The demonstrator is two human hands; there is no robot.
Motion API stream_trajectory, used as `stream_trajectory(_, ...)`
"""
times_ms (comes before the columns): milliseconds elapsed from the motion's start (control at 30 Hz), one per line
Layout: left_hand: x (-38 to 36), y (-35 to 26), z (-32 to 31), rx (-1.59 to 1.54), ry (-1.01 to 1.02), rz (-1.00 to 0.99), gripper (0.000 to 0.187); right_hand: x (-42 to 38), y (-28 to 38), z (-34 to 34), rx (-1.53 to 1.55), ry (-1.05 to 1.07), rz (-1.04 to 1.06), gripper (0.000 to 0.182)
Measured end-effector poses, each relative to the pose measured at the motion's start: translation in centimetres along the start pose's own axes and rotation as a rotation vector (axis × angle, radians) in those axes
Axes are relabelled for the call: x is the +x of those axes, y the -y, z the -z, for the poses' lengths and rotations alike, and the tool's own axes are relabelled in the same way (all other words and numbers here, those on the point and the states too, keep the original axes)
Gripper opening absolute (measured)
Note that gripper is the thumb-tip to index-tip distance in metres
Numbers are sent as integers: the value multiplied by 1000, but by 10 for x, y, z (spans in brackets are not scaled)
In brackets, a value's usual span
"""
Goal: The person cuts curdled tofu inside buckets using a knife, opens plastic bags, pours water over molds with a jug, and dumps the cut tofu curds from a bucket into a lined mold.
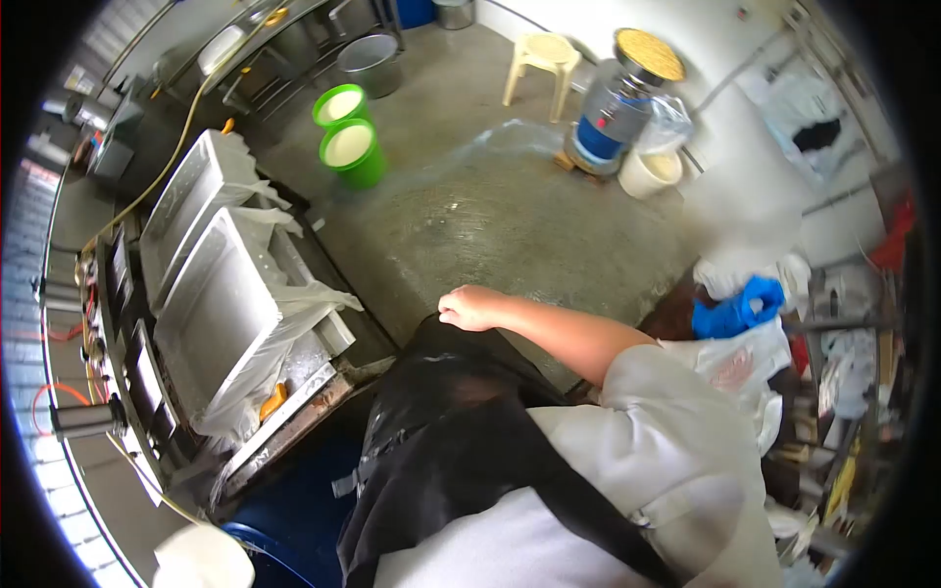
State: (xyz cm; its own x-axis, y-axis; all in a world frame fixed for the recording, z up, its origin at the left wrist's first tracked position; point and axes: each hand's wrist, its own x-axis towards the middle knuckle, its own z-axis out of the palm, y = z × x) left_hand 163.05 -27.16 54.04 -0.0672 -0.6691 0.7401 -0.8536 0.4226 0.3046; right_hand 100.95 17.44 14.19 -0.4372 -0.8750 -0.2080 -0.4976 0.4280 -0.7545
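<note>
My right hand [469, 308] is in front of the black apron [461, 382], over the wet floor. Its fingers are curled into a loose fist, and no object shows in it. The bare forearm comes from a white sleeve on the right. My left hand is not in view. To the left of my body stand two white trays [221, 304] lined with clear plastic film. An orange item [273, 401] lies by the front tray's lower corner. At the bottom left is a white container [203, 559], cut off by the view's edge.
Two green buckets [351, 145] with pale contents, a grey tub [371, 65] and a cream stool [544, 61] stand on the floor. Beyond is a metal-and-blue machine [615, 110] beside a white bucket [649, 172]. Bags and a blue plastic item [740, 309] lie at right.
</note>
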Motion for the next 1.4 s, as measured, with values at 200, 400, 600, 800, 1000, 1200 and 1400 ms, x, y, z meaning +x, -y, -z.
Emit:
stream_trajectory(200,38,-36,-116,-485,543,298,43,75,10,41,-48,-28,146,31)
stream_trajectory(400,15,-163,-245,-345,689,199,23,104,-29,117,-160,124,-13,30)
stream_trajectory(600,9,-272,-292,-152,861,278,20,142,-59,183,-171,118,-174,29)
stream_trajectory(800,58,-318,-330,-43,812,-40,19,234,-90,211,-141,224,-142,29)
stream_trajectory(1000,159,-419,-393,12,878,256,29,354,-137,244,-176,337,57,32)
stream_trajectory(1200,209,-408,-455,-90,838,417,28,431,-162,315,-193,295,68,32)
stream_trajectory(1400,191,-440,-441,-43,610,507,29,460,-168,361,-202,288,-28,30)
